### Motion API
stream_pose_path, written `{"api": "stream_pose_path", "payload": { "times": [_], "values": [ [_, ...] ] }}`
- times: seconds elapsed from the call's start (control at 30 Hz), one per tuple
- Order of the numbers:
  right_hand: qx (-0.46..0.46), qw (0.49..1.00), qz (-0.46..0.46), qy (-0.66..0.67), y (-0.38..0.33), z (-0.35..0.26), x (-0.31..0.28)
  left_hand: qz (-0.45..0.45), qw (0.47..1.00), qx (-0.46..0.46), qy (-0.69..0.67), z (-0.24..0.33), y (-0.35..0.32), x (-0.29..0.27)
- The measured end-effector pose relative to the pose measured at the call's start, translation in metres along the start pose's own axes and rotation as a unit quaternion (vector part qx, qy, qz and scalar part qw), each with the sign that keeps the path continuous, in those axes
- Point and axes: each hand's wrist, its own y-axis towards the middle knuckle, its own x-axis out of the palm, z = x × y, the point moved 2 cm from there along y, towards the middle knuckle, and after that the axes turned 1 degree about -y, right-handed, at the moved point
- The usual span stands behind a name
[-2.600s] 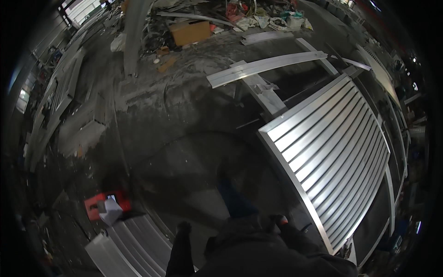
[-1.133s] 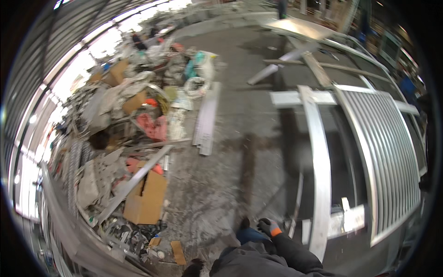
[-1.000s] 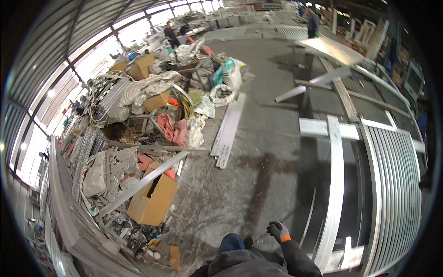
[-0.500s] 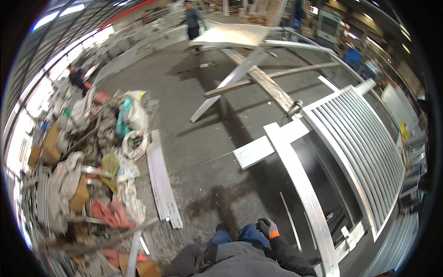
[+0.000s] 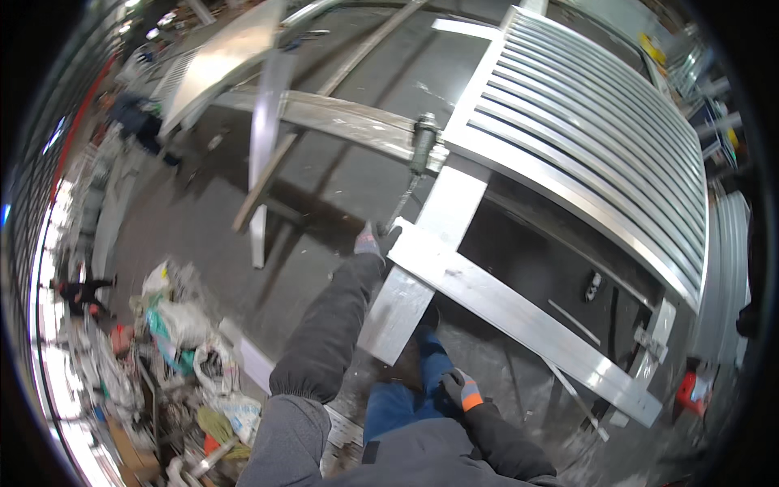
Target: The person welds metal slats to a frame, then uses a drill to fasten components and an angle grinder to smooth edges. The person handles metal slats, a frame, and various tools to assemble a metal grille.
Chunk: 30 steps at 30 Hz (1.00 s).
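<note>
My left arm stretches forward, and my gloved left hand [image 5: 375, 241] is at the near-left end of a long silver metal bar [image 5: 519, 312]. Its dark fingers look spread beside the bar's end; whether they touch it is blurred. The bar lies across a shorter, wide silver bar [image 5: 454, 199]. Just beyond the hand, a dark green cylindrical hand tool [image 5: 423, 144] rests near the frame, a thin cord or hose trailing from it toward my hand. My right hand [image 5: 461, 390], in a grey-and-dark glove with an orange cuff, is curled by my thigh with nothing visible in it.
A slatted silver metal panel [image 5: 584, 138] lies to the right. Wooden and metal beams [image 5: 341, 118] cross beyond. Bags and scrap [image 5: 191, 341] are heaped at left. Two people [image 5: 134, 118] [image 5: 81, 294] are farther off. A red object [image 5: 695, 391] sits at lower right.
My left arm has come up and reached forward to the bar's end. The view has swung toward the right and nearer the bars. My right hand stays by my thigh.
</note>
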Motion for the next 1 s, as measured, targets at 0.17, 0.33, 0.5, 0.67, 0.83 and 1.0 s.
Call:
{"api": "stream_pose_path", "payload": {
  "times": [0.17,0.33,0.5,0.67,0.83,1.0],
  "values": [
    [-0.015,0.993,0.072,0.089,0.011,-0.01,0.027,-0.009,0.976,0.036,0.215,0.003,0.202,0.089],
    [0.266,0.782,0.155,0.542,0.004,0.048,0.082,-0.022,0.968,-0.037,0.249,-0.024,0.332,0.187],
    [0.191,0.943,0.193,0.195,-0.007,0.059,0.108,-0.006,0.991,-0.04,0.126,-0.048,0.374,0.212],
    [0.123,0.925,0.196,0.301,-0.001,0.023,0.109,-0.113,0.993,0.029,-0.011,-0.082,0.333,0.14],
    [0.142,0.907,0.202,0.341,0.017,-0.052,0.064,-0.154,0.982,0.102,0.024,-0.123,0.238,0.053],
    [-0.095,0.956,0.277,0.023,0.064,-0.164,-0.061,-0.233,0.965,0.003,0.119,-0.139,0.199,0.02]
  ]
}}
